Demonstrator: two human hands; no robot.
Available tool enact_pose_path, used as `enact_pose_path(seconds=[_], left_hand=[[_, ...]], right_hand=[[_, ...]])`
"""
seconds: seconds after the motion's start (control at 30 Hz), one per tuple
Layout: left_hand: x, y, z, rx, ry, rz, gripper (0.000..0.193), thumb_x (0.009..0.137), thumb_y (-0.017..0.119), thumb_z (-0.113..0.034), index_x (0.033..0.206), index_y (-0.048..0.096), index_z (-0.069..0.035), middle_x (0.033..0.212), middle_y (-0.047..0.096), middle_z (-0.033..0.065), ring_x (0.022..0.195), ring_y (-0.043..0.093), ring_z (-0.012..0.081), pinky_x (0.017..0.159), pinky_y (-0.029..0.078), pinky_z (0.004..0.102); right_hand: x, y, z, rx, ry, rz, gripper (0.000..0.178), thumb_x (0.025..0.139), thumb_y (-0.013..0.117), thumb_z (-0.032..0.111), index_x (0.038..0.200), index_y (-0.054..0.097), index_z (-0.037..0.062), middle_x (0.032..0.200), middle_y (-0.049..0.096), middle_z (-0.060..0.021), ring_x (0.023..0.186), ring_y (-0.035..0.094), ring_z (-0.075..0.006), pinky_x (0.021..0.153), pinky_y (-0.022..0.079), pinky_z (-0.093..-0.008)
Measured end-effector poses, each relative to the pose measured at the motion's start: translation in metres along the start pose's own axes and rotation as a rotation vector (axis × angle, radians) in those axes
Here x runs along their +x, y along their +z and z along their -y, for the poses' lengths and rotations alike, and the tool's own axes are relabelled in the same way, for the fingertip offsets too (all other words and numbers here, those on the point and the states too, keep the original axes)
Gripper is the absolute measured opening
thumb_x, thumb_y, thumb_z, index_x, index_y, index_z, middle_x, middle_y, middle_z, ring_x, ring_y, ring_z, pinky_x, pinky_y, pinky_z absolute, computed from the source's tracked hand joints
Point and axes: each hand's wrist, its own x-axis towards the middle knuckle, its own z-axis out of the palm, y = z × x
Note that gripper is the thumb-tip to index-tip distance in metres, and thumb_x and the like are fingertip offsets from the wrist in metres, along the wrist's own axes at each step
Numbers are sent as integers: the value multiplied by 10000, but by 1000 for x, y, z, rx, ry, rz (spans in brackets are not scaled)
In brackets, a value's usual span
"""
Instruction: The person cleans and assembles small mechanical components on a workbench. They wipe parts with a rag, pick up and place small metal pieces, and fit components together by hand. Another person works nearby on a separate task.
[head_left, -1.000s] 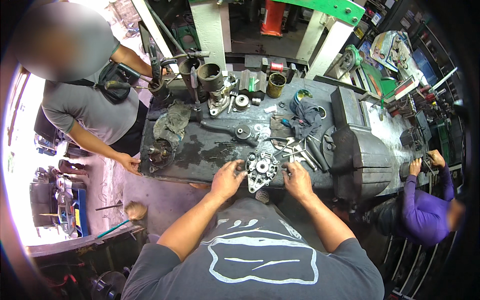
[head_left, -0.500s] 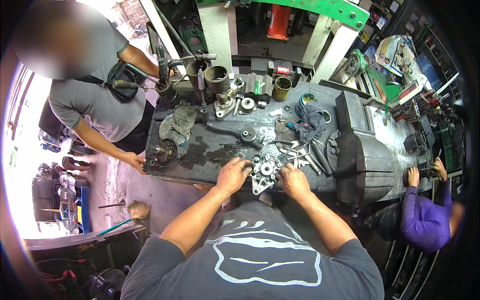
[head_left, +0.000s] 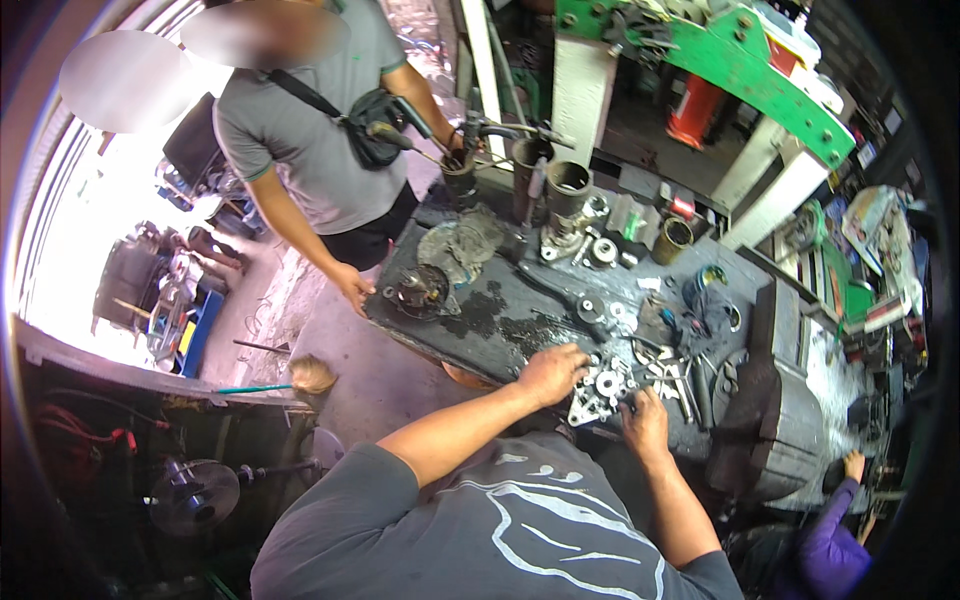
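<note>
A silver cast-metal housing (head_left: 588, 408) with a round boss in its middle lies at the near edge of the dark workbench (head_left: 470, 345), between my hands. My left hand (head_left: 553, 375) is closed on its left side, fingertips curled at the rim. On the opposite side my right hand (head_left: 646, 420) pinches the housing's right edge with thumb and fingers. Just beyond the housing are a dark long-handled tool (head_left: 560, 290) and small metal parts. Several wrenches (head_left: 683, 390) lie to the right of it.
A large dark vise (head_left: 765, 400) stands at the bench's right. Left are a grey rag (head_left: 478, 235) and a dark round part (head_left: 425, 292). Cylinders (head_left: 570, 185) and a can (head_left: 674, 240) line the back. A co-worker's hand (head_left: 352, 288) touches the left edge; a purple sleeve (head_left: 835, 535) shows far right.
My view has turned left, so the bench appears tilted and further right. Both hands stay at the housing. The co-worker at left still holds the bench edge.
</note>
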Motion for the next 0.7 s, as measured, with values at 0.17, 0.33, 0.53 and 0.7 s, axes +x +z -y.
enact_pose_path(seconds=[0.17, 0.33, 0.53, 0.7], left_hand=[[-3, 0, -4, -66, -41, 12, 255, 1000, 750, -278, 1192, 785, -113, 1142, 725, 105, 1104, 723, 352, 947, 590, 471], [3, -2, 2, -60, -58, 27, 294, 991, 771, -286, 1212, 736, -96, 1137, 730, 116, 1076, 725, 383, 925, 591, 502], [-2, 8, 3, -42, -48, 53, 244, 1020, 716, -237, 1225, 730, -107, 1181, 687, 130, 1117, 711, 387, 929, 599, 503], [-2, 1, -3, -104, -60, 36, 349, 1018, 698, -195, 1351, 683, -94, 1297, 686, 167, 1201, 693, 392, 1018, 583, 500]], right_hand=[[0, 5, 0, 40, -89, -57, 172, 917, 814, 68, 1060, 725, 32, 1036, 643, -197, 945, 690, -472, 814, 568, -549], [3, 5, -5, -19, -14, 2, 193, 905, 811, 48, 1089, 753, 46, 1045, 647, -192, 939, 685, -468, 820, 571, -544], [2, 2, -2, 53, -23, 33, 269, 861, 835, 32, 1112, 742, 9, 1037, 655, -217, 984, 670, -473, 843, 548, -533], [7, 1, 3, 23, 15, -21, 252, 845, 859, 60, 1066, 745, 16, 1045, 668, -220, 996, 685, -475, 880, 561, -529]])
